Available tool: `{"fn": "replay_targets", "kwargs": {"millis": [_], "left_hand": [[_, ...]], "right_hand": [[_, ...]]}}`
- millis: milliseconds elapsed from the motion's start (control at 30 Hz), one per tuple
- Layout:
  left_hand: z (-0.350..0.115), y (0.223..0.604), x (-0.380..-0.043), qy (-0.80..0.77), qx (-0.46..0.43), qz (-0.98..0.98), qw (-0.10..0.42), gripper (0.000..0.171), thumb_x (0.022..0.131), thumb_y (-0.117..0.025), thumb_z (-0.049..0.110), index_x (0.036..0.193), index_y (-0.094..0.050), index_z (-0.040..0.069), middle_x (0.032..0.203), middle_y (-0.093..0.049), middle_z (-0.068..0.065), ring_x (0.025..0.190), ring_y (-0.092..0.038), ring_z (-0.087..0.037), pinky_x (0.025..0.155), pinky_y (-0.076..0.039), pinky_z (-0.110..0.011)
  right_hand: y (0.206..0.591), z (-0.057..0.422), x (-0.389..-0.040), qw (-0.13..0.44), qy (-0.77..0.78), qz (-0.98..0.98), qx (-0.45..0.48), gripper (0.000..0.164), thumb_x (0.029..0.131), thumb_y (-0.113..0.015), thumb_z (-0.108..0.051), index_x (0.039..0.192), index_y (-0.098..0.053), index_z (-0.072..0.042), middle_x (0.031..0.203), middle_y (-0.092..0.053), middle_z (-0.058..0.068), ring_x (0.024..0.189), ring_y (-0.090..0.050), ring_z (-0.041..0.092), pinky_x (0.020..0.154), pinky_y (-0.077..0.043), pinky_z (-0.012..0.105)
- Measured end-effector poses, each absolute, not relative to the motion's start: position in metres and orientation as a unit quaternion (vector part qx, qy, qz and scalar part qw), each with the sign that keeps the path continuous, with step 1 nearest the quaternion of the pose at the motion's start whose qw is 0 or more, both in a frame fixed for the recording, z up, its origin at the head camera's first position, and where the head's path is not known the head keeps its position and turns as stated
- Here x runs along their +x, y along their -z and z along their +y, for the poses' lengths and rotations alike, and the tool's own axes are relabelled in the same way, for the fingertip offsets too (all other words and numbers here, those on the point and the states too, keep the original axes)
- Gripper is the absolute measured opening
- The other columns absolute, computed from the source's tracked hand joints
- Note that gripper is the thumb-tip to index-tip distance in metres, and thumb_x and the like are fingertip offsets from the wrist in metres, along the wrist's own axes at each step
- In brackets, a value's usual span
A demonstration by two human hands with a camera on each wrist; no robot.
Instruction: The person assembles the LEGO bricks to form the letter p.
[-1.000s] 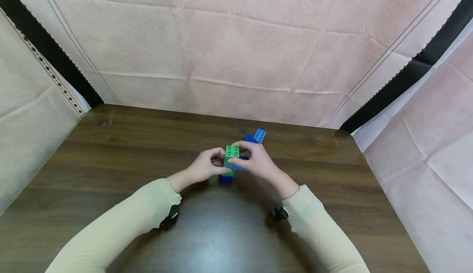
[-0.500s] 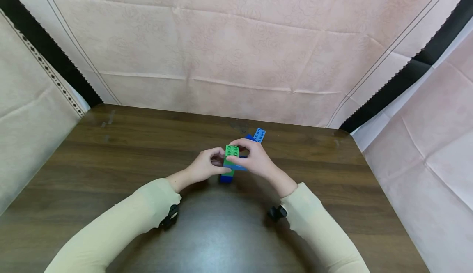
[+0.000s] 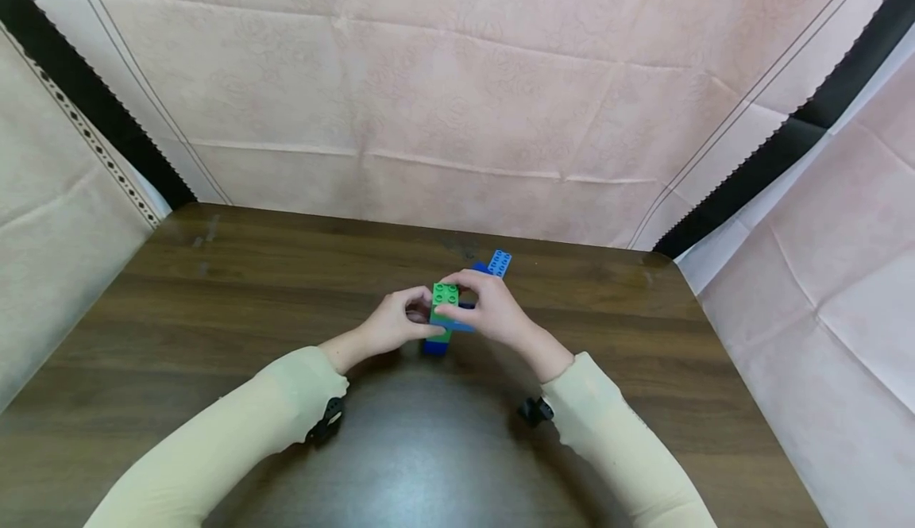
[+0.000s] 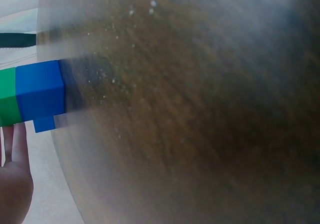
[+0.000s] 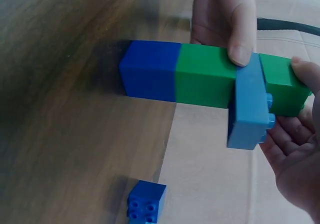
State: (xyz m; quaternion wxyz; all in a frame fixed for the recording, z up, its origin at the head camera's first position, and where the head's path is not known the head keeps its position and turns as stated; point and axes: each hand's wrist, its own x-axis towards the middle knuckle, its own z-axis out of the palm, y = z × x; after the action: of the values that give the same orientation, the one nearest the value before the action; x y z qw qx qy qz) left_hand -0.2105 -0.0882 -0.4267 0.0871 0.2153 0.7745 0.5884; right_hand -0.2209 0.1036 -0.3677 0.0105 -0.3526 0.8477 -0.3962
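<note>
A stack of toy building bricks stands on the table. It has a dark blue brick [image 5: 150, 71] at the bottom, a green brick [image 5: 206, 76] above, a light blue brick [image 5: 250, 101] jutting out to the right, and an upper green brick [image 3: 445, 296] on top. My left hand [image 3: 386, 321] holds the stack from the left, its thumb at the seam of the lower green and light blue bricks. With my right hand [image 3: 496, 314] I pinch the upper green brick. The left wrist view shows the stack's base and part of my left hand [image 4: 15, 189].
Behind my right hand lie a loose dark blue brick [image 3: 481, 267] and a loose light blue brick [image 3: 499, 262] with studs. The brown wooden table [image 3: 286, 274] ends at a pale cloth [image 3: 429, 99] at the back and sides.
My right hand has edged slightly left, its thumb moving further over the upper green brick. The left hand keeps its hold, and the stack stays nearly in place.
</note>
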Motion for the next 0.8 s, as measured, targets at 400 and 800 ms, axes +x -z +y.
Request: {"fn": "replay_targets", "kwargs": {"millis": [400, 800], "left_hand": [[-0.088, 0.428, -0.212, -0.589, 0.212, 0.775, 0.089, 0.026, 0.08, -0.073, 0.01, 0.099, -0.055, 0.003, 0.103, -0.062, -0.014, 0.096, -0.063, -0.02, 0.086, -0.054, -0.031], [-0.088, 0.432, -0.214, -0.578, 0.184, 0.79, 0.087, 0.032, 0.079, -0.075, 0.016, 0.101, -0.055, 0.004, 0.103, -0.062, -0.012, 0.094, -0.062, -0.018, 0.087, -0.054, -0.034]], "right_hand": [[0.373, 0.106, -0.221, 0.01, 0.422, 0.841, -0.338, 0.034, 0.08, -0.074, -0.02, 0.11, -0.065, -0.006, 0.104, -0.068, 0.008, 0.09, -0.065, 0.021, 0.075, -0.055, 0.025], [0.368, 0.151, -0.254, 0.026, 0.498, 0.838, -0.221, 0.035, 0.092, -0.06, -0.02, 0.123, -0.056, -0.005, 0.11, -0.063, 0.016, 0.092, -0.058, 0.015, 0.08, -0.05, 0.023]]}}
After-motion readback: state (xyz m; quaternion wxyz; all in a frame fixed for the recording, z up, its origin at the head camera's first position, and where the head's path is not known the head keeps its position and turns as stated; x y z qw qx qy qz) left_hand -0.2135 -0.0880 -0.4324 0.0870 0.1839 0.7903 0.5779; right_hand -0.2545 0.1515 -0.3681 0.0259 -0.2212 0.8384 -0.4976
